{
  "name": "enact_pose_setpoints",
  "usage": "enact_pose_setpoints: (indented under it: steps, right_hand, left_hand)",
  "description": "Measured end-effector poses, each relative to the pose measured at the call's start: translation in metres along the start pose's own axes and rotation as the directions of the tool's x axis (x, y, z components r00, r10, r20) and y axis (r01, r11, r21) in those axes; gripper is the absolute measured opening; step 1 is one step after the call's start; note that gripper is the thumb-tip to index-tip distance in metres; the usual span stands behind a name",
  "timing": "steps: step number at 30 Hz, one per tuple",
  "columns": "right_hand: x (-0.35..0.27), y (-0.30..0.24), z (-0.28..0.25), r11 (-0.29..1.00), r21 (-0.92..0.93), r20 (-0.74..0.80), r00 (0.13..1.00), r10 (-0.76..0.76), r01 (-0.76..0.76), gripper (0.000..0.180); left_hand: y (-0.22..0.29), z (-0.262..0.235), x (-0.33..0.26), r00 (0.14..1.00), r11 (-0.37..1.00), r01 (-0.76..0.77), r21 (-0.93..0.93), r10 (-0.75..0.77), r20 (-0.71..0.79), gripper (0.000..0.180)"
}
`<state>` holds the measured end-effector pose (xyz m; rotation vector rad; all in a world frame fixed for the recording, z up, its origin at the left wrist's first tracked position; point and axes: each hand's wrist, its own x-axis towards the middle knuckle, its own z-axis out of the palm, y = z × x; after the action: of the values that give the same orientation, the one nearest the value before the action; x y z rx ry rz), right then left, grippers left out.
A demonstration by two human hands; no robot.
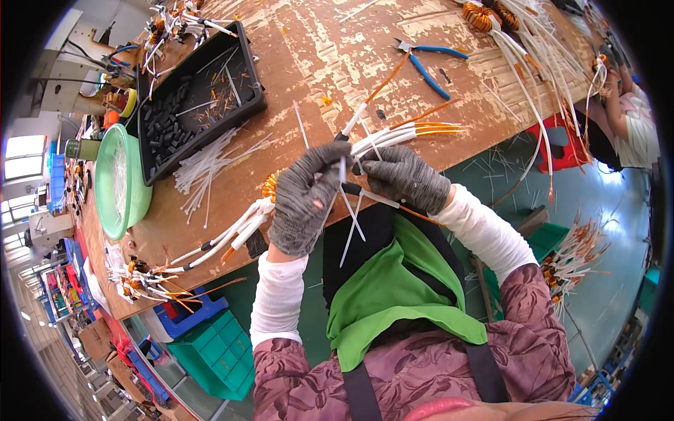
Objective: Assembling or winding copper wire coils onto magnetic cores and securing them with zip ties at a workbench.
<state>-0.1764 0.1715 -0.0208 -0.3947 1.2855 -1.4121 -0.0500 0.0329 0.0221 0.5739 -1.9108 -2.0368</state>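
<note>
Both hands wear grey knit gloves. My left hand [305, 200] is closed, pinching a white cable tie [342, 170] that stands up at its fingertips. Beside that hand lies a coil wound with copper wire [269, 185], partly hidden by the glove. My right hand [408, 179] is closed around the near side of a bundle of white-sleeved wires [393, 135] with bare copper ends pointing right. Exactly what its fingertips pinch is hidden. Tie tails [353, 228] hang below, between the hands. A black-sleeved wire [361, 191] passes under the right hand.
Blue-handled cutters [430, 59] lie beyond the hands. At left are a black tray [261, 98] of short black tubes, loose white cable ties [210, 165] and a green basin [140, 203]. More wired coils [481, 17] lie at far right, near another person's arm [618, 112].
</note>
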Motion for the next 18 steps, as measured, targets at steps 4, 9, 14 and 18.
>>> enact_pose_setpoints:
  steps: [4,9,14,18]
  right_hand:
    - [-0.002,0.003,-0.009,0.989,0.136,0.136,0.990,0.043,-0.062,0.022]
    - [-0.003,0.003,-0.006,0.960,0.245,0.165,0.981,0.100,-0.139,0.023]
    - [-0.002,0.007,-0.004,0.949,0.280,0.154,0.983,0.102,-0.143,0.021]
    - [-0.006,0.009,-0.005,0.947,0.297,0.125,0.988,0.091,-0.125,0.023]
  left_hand:
    - [-0.005,0.008,-0.008,0.998,0.989,-0.053,0.139,0.051,0.021,0.018]
    - [-0.042,0.016,0.005,0.859,0.855,-0.293,0.427,0.432,-0.274,0.016]
    - [-0.042,0.024,0.006,0.801,0.710,-0.385,0.590,0.575,-0.169,0.019]
    - [-0.038,0.021,0.002,0.803,0.575,-0.491,0.655,0.590,0.084,0.018]
